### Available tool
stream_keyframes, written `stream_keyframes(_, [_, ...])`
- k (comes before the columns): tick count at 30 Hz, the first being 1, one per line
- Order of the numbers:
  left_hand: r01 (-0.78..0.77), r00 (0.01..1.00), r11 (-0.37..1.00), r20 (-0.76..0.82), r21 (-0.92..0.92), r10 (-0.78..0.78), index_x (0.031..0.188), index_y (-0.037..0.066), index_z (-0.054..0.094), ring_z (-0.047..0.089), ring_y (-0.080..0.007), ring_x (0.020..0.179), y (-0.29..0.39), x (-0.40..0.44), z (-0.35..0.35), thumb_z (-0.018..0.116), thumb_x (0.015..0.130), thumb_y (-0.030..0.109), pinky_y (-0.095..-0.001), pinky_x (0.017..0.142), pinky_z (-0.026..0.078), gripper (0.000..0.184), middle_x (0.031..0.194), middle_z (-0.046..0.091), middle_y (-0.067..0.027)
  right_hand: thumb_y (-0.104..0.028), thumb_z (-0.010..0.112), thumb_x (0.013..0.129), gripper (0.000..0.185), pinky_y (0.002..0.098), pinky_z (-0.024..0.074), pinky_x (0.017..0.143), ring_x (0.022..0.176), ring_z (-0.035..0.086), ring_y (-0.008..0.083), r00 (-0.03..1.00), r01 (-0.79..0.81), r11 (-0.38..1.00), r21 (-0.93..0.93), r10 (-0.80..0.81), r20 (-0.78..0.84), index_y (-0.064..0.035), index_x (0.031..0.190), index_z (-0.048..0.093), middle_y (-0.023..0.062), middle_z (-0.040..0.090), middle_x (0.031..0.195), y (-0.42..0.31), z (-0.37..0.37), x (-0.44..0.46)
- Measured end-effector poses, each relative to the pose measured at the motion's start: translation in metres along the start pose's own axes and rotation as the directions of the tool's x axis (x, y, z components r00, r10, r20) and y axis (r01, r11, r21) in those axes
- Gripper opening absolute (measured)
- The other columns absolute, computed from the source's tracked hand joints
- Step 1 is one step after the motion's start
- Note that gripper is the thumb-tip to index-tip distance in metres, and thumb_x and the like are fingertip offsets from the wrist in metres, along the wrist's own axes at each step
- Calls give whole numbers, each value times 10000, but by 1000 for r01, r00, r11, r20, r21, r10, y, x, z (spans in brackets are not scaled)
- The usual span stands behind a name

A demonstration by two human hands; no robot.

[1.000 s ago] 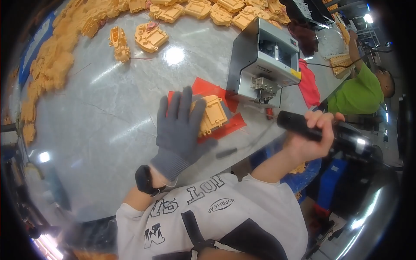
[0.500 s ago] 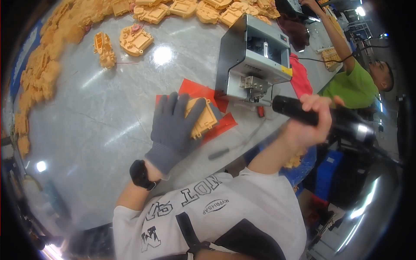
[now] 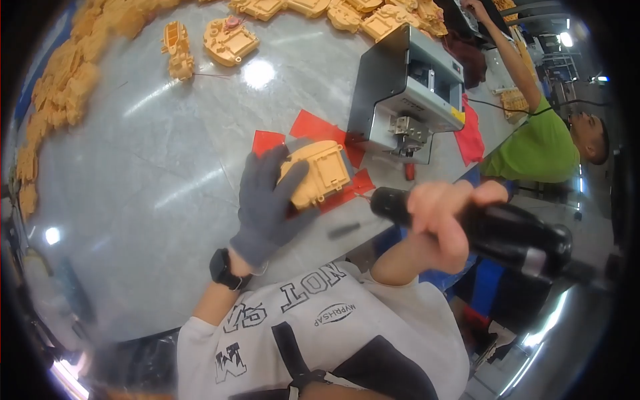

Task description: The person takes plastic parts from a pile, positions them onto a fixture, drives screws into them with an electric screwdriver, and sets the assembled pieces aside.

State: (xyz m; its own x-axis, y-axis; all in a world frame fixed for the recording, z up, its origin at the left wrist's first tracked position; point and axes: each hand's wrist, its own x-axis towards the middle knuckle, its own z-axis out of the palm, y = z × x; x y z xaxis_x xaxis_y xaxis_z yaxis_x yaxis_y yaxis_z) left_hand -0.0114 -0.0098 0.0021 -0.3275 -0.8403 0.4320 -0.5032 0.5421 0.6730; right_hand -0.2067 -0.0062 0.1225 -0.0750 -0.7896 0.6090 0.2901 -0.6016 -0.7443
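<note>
My left hand (image 3: 267,200), in a grey glove, holds a yellow plastic housing (image 3: 325,175) by its left side, over red sheets (image 3: 317,128) on the grey table (image 3: 153,227). The housing's flat compartment faces up. Bare fingers of my right hand (image 3: 443,223) are wrapped round a black power screwdriver (image 3: 517,233). Its thin tip points left and lies close to the housing's lower right corner; whether they touch I cannot tell. A dark-handled tool (image 3: 344,231) lies near the table edge.
A black and silver machine (image 3: 407,97) stands right of the red sheets. Two yellow parts (image 3: 230,41) lie at the back, with piles of yellow parts (image 3: 63,87) along the far and left edges. A person in green (image 3: 537,147) is at the right, beyond pink cloth (image 3: 470,133).
My right hand has brought the screwdriver left and down, nearer the housing. The housing lies flatter, and the gloved fingers show less spread across it. The camera view has shifted slightly.
</note>
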Motion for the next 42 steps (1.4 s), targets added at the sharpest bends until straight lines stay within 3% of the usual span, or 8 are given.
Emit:
stream_keyframes(2, [39,999,999,-10,-37,-39,1176,87,481,455,-358,1081,4,2,-1,749,560,197,-513,933,331,681,1207,448,-200,42,532,719,402,322,436,526,514,491,173,999,-28,998,-59,30,19,-45,1061,339,74,478,644,2,13,1])
stream_keyframes(4, [30,999,997,-36,-66,-32,1170,105,493,454,-358,1087,1,1,0,749,565,203,-525,960,307,664,1219,445,-194,41,551,719,400,311,434,520,510,481,161,990,-105,988,-112,94,-105,-51,1046,340,64,473,638,10,26,2])
stream_keyframes(11, [22,999,1000,-24,-7,-23,1194,86,470,480,-369,1073,-1,-3,-2,758,592,254,-516,934,350,688,1220,451,-187,69,536,732,376,277,428,487,510,473,133,984,-166,968,-190,151,-91,-43,1032,338,64,477,645,33,27,-6])
stream_keyframes(26, [26,1000,1000,4,-15,-26,1201,96,476,463,-364,1091,-2,-5,-1,754,606,268,-523,976,310,678,1216,447,-180,107,558,703,374,263,443,485,488,479,145,982,-184,970,-160,176,-66,-55,962,343,69,485,651,42,22,-8])
stream_keyframes(32, [3,997,999,-77,-45,-7,1198,91,459,470,-380,1075,-2,7,3,765,579,233,-509,970,318,705,1224,435,-202,36,556,715,388,313,440,519,511,487,156,999,5,998,61,-3,-45,-32,1050,373,67,482,647,11,-8,0])
stream_keyframes(34, [23,998,999,-64,-38,-26,1192,92,460,478,-379,1067,1,-2,3,769,566,207,-516,971,315,707,1226,437,-206,12,528,723,404,319,428,532,510,483,157,958,145,988,58,-126,-258,-23,1098,381,70,476,632,-4,-21,22])
stream_keyframes(38, [17,997,999,-77,-42,-20,1193,95,463,493,-371,1053,2,0,5,775,543,179,-521,961,320,726,1216,449,-205,19,506,729,351,310,423,538,492,475,155,880,21,905,-426,-218,-421,7,1057,385,80,491,615,16,-35,59])
stream_keyframes(42, [27,995,998,-95,-58,-33,1198,97,464,494,-369,1053,1,-2,5,775,541,181,-517,955,326,732,1217,450,-199,33,529,718,337,311,433,549,487,478,155,905,-49,917,-396,-126,-405,6,1028,399,84,498,624,13,-37,50])
